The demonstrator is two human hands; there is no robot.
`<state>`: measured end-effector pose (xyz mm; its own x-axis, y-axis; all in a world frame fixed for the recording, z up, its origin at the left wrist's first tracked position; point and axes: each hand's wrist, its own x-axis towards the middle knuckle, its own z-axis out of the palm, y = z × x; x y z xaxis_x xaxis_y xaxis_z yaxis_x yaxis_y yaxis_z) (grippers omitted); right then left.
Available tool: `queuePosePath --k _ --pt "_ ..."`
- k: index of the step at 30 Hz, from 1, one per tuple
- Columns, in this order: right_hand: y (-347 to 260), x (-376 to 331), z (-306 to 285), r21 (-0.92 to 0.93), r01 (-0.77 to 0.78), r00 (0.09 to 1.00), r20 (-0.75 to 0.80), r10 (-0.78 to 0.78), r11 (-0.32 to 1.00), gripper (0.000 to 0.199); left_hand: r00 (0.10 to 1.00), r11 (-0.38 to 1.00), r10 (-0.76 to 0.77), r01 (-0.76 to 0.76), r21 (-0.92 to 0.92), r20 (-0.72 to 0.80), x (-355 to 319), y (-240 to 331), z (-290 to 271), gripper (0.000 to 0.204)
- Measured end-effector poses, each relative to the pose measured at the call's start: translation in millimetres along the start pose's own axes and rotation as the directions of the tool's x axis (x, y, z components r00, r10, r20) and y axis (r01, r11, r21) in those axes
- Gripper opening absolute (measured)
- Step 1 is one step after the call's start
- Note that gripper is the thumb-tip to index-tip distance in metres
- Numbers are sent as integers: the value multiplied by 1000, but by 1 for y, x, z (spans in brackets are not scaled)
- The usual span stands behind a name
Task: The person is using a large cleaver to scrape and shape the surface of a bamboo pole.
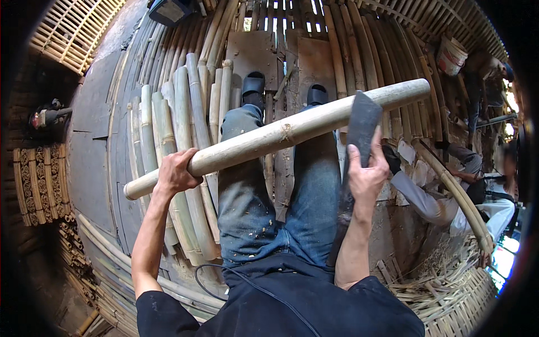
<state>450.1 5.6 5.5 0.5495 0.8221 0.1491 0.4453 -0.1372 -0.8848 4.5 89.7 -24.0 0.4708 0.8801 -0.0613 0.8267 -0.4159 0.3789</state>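
Note:
A bamboo pole (264,141) lies slantwise above my lap, its right end higher in the view. My left hand (178,172) is closed around it near its lower left end. In my right hand (368,174) is a large knife (364,121) with a broad dark blade. The blade's upper part crosses in front of the pole, right of the pole's middle joint. A long dark shaft of the knife runs back beside my right forearm. Whether the edge touches the bamboo, I cannot tell.
Several cut bamboo lengths (182,112) lie on the floor left of my legs. Bundled sticks (42,185) stand farther left. At right, another person (435,205) sits with a long bamboo piece (457,196). A woven basket (463,309) with strips is lower right; a white bucket (452,56) stands beyond.

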Motion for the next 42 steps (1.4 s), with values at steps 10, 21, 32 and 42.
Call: queuePosePath --k 10,21,32,42 --pt "-27 -74 74 130 138 912 369 -177 982 75 1000 1000 18 -18 6 -24 -8 -5 7 63" --pt "-53 -54 63 65 -19 890 456 -13 998 72 997 997 49 -45 62 -60 0 9 6 59" --pt "-17 -11 9 60 -134 968 221 117 989 77 994 994 -10 22 -111 106 4 2 -16 61" --pt "-6 -28 15 214 -345 899 354 256 914 31 990 996 -66 74 -52 126 -9 3 -25 79"
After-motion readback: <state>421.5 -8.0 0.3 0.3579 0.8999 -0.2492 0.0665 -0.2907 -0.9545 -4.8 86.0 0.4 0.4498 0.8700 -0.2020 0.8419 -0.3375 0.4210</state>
